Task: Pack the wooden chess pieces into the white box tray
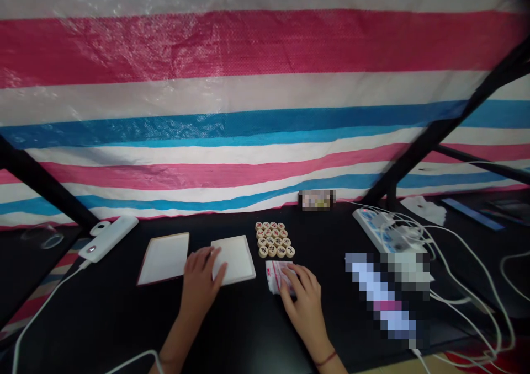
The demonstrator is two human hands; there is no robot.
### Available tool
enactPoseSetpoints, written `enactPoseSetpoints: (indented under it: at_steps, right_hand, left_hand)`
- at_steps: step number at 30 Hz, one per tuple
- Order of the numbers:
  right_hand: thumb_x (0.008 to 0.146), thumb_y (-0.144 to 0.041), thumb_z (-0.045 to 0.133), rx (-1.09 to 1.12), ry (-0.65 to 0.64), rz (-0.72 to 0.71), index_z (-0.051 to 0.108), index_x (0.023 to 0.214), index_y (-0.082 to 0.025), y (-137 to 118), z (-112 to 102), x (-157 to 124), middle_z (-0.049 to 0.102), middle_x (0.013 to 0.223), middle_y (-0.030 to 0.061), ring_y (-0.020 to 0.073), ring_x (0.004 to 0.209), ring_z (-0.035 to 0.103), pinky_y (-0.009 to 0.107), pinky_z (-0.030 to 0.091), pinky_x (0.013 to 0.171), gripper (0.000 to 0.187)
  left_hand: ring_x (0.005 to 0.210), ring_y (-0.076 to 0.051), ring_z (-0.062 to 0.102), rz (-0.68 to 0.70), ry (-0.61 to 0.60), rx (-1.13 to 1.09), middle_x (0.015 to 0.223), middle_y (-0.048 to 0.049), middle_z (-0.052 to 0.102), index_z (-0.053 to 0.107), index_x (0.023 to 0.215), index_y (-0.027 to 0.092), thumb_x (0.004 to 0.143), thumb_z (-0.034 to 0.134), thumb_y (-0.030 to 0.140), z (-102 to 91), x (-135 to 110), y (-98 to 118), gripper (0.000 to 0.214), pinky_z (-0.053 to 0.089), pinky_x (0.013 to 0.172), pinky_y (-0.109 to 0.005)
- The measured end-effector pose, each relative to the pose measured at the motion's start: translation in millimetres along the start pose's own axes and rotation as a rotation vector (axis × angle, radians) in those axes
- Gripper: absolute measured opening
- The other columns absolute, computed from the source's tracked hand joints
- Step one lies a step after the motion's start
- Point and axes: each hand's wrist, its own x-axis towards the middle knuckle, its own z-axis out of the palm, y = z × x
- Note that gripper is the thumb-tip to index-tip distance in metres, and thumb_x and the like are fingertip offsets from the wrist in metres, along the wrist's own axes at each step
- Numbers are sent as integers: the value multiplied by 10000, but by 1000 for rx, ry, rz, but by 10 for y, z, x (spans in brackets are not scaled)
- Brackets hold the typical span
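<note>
My left hand point(203, 272), fingers spread, is at the gap between two shallow trays. Its fingertips reach the left edge of the white box tray point(235, 261); I cannot tell whether they press on it. On its other side lies a dark-rimmed box lid point(163, 259) with a white inside. My right hand point(303, 297) rests over a small folded clear plastic bag point(273, 277) with red marks, its fingers apart and slightly bent on top. Just behind the bag, round Chinese chess pieces point(274, 240) sit in neat rows, with red characters at the back and dark ones in front.
A white power bank point(110, 239) with a cable lies at the left. At the right are a power strip point(372, 228), tangled white cables point(467, 241) and a blurred phone-like object point(383, 297). A small box point(317, 199) stands by the striped sheet point(232, 170).
</note>
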Motion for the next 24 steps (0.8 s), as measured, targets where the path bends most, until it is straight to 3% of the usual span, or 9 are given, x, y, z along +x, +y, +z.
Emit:
enactPoseSetpoints:
  at_steps: [4, 9, 14, 19, 24]
  right_hand:
    - [910, -199, 469, 99, 1, -67, 652, 1021, -208, -223, 13, 9, 644, 1063, 99, 247, 1060, 564, 428, 454, 914, 214]
    - [893, -151, 470, 146, -159, -185, 606, 1155, -211, -617, 135, 76, 617, 1196, 95, 249, 1180, 518, 450, 436, 999, 302]
    - [894, -179, 527, 121, -297, -280, 576, 1211, -239, -829, 348, 223, 612, 1235, 60, 237, 1250, 460, 479, 321, 1108, 326]
    - [909, -177, 534, 96, -373, -303, 599, 1119, -259, -843, 490, 327, 647, 1128, 22, 196, 1115, 524, 435, 297, 1106, 235]
    - [924, -187, 512, 102, -412, -321, 606, 1089, -264, -829, 521, 406, 645, 1110, 21, 199, 1076, 522, 434, 284, 1087, 205]
  left_hand:
    - [1096, -297, 568, -145, 157, 138, 1104, -114, 664, 670, 1098, 231, 843, 583, 377, -240, -63, -384, 307, 308, 1062, -482]
    - [1035, -305, 601, -139, 69, 316, 1053, -103, 694, 683, 1008, 230, 853, 550, 395, -256, -267, -593, 262, 200, 1092, -569]
    - [972, -274, 617, -143, 92, 308, 1023, -87, 699, 678, 1024, 246, 868, 530, 384, -220, -253, -571, 255, 211, 1096, -553]
    - [1067, -265, 582, -112, 158, 128, 1106, -105, 655, 622, 1175, 231, 883, 540, 321, -217, -193, -417, 317, 395, 1009, -448]
    - [1078, -230, 582, -93, 40, -88, 1146, -109, 607, 582, 1213, 213, 917, 478, 258, 4, -159, -139, 317, 486, 940, -395]
